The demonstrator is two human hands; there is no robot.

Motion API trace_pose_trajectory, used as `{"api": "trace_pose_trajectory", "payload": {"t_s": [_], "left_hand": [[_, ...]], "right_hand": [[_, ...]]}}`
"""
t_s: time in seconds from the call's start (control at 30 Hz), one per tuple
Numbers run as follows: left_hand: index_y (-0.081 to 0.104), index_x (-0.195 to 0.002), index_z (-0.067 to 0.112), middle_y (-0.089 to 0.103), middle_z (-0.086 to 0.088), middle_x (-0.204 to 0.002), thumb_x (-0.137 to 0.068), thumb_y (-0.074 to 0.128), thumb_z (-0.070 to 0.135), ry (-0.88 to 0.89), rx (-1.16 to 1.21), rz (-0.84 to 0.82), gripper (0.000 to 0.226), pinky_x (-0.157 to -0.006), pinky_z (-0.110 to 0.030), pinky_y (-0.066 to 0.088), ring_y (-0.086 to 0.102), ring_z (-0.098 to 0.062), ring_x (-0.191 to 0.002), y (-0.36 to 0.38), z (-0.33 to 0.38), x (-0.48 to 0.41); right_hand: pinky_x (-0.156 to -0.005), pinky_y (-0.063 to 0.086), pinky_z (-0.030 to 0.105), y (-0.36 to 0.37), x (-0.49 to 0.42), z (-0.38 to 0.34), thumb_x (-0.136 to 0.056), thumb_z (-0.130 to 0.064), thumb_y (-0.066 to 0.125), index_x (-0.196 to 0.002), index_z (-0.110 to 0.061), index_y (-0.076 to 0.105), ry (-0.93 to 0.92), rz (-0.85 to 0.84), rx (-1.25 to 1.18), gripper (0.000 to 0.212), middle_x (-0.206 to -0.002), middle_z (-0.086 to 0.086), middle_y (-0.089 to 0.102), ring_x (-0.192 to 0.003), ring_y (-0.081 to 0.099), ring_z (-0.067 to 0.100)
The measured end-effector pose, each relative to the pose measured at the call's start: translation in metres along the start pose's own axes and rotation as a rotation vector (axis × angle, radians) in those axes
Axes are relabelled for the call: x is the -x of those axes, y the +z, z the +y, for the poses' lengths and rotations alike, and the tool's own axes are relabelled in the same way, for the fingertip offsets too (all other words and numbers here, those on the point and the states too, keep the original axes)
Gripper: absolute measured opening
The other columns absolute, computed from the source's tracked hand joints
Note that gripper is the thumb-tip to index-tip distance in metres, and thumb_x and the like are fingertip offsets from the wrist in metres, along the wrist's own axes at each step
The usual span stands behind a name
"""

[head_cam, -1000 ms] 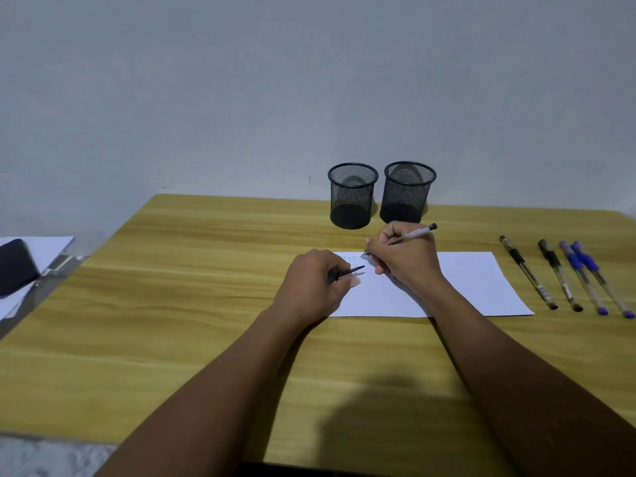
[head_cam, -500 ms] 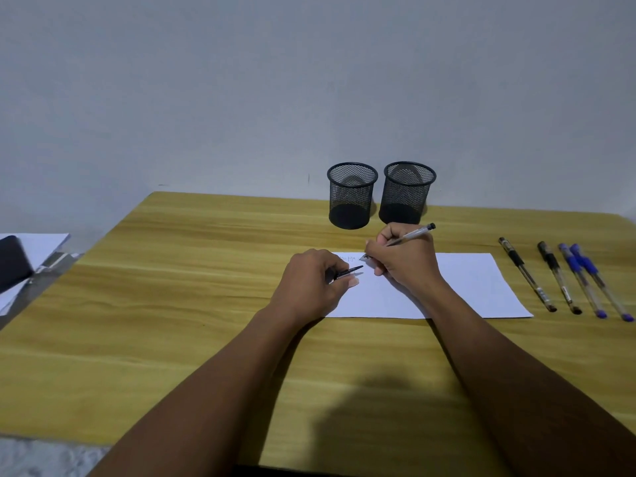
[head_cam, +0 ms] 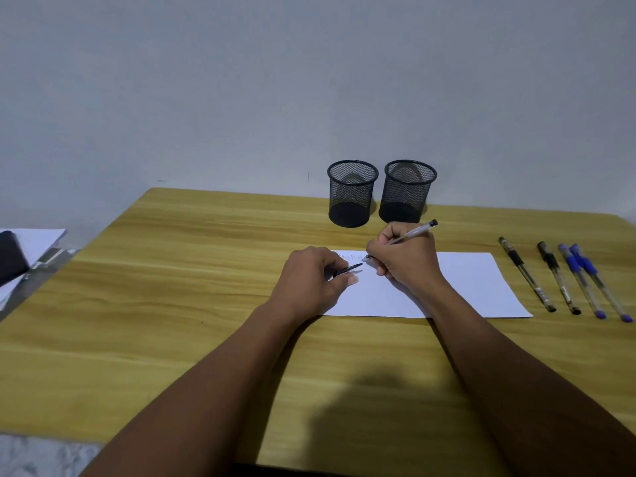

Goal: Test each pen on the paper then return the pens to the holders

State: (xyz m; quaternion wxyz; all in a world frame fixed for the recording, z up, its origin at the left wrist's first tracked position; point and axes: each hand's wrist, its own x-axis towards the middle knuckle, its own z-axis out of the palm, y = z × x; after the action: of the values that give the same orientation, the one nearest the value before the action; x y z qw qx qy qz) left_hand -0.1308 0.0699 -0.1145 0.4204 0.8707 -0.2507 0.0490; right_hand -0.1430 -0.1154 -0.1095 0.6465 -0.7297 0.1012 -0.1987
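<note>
- The right hand [head_cam: 407,261] is closed in a writing grip on a clear-barrelled pen [head_cam: 414,232]. Its tip is down on the far left part of the paper [head_cam: 475,284] and its dark end points up and to the right.
- The left hand [head_cam: 309,280] is curled shut around a small black piece [head_cam: 347,270], probably this pen's cap, with the thumb resting on the left edge of the sheet and seeming to pin it.
- Faint writing [head_cam: 349,257] shows on the sheet between the two hands, so I judge the testing to be early on.
- The pen looks light, stiff and smooth. Low on the barrel near the tip is the hold for writing; for dropping it into a cup a mid-barrel pinch would do.
- The sheet is thin and would likely slide on the wood if not held down.
- Right of the paper four more pens lie side by side on the table [head_cam: 172,304]: two black pens [head_cam: 542,273], then two blue pens [head_cam: 592,280], all capped as far as I can tell.
- The two mesh holders [head_cam: 380,192] stand upright, just beside each other, at the far edge beyond the paper; both look empty.
- At the far left, off the table, lies a dark object on white sheets [head_cam: 20,249].
</note>
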Motion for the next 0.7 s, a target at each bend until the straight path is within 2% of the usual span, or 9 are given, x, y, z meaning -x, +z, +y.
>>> {"api": "trace_pose_trajectory", "payload": {"t_s": [0.13, 0.4, 0.47, 0.53, 0.6, 0.7], "left_hand": [[0.078, -0.083, 0.018, 0.074, 0.001, -0.080, -0.078, 0.083, 0.033, 0.009, -0.001, 0.000, 0.017, -0.072, -0.041, 0.055, 0.066, -0.019, -0.076, 0.000, -0.001, 0.000], [0.078, -0.085, 0.017, 0.075, 0.001, -0.082, -0.078, 0.084, 0.031, -0.010, 0.016, -0.002, 0.017, -0.074, -0.041, 0.056, 0.068, -0.018, -0.078, -0.001, 0.001, -0.001], [0.078, -0.085, 0.017, 0.075, 0.001, -0.081, -0.078, 0.084, 0.030, -0.019, 0.025, -0.007, 0.016, -0.074, -0.039, 0.056, 0.068, -0.019, -0.077, -0.002, 0.002, -0.001], [0.078, -0.083, 0.019, 0.073, 0.004, -0.075, -0.079, 0.084, 0.031, -0.039, 0.039, -0.029, 0.014, -0.068, -0.031, 0.053, 0.066, -0.012, -0.073, -0.004, 0.003, -0.003], [0.078, -0.081, 0.023, 0.069, 0.009, -0.067, -0.080, 0.083, 0.035, -0.039, 0.056, -0.054, 0.013, -0.060, -0.020, 0.044, 0.060, -0.003, -0.065, -0.009, 0.005, -0.008], [0.080, -0.083, 0.025, 0.075, 0.008, -0.074, -0.079, 0.084, 0.035, -0.051, 0.160, -0.019, 0.011, -0.063, -0.024, 0.048, 0.064, -0.004, -0.071, -0.013, 0.008, -0.018]], "right_hand": [[-0.039, 0.042, 0.025, -0.001, 0.002, -0.003, -0.079, 0.003, 0.070, -0.067, 0.002, 0.056, 0.021, 0.052, 0.043, 0.018, -0.048, 0.014, 0.054, -0.043, 0.057, 0.029], [-0.040, 0.042, 0.025, -0.004, 0.002, -0.005, -0.080, 0.002, 0.069, -0.071, 0.011, 0.052, 0.018, 0.068, 0.050, 0.021, -0.051, 0.018, 0.053, -0.040, 0.054, 0.028], [-0.043, 0.042, 0.027, -0.005, 0.002, -0.008, -0.083, -0.002, 0.071, -0.075, 0.012, 0.054, 0.031, 0.122, -0.007, 0.024, -0.053, 0.018, 0.055, -0.041, 0.054, 0.024], [-0.045, 0.044, 0.027, -0.012, 0.003, -0.017, -0.087, -0.010, 0.077, -0.078, 0.010, 0.059, 0.037, 0.142, -0.045, 0.029, -0.052, 0.007, 0.060, -0.043, 0.057, 0.015], [-0.042, 0.042, 0.024, -0.024, 0.004, -0.033, -0.088, -0.017, 0.080, -0.082, 0.003, 0.065, 0.074, 0.045, -0.031, 0.026, -0.053, 0.002, 0.063, -0.042, 0.055, 0.010], [-0.042, 0.040, 0.022, -0.044, 0.005, -0.057, -0.094, -0.021, 0.072, -0.089, 0.000, 0.071, 0.162, -0.138, -0.109, 0.022, -0.065, 0.014, 0.066, -0.045, 0.056, 0.015]]}}
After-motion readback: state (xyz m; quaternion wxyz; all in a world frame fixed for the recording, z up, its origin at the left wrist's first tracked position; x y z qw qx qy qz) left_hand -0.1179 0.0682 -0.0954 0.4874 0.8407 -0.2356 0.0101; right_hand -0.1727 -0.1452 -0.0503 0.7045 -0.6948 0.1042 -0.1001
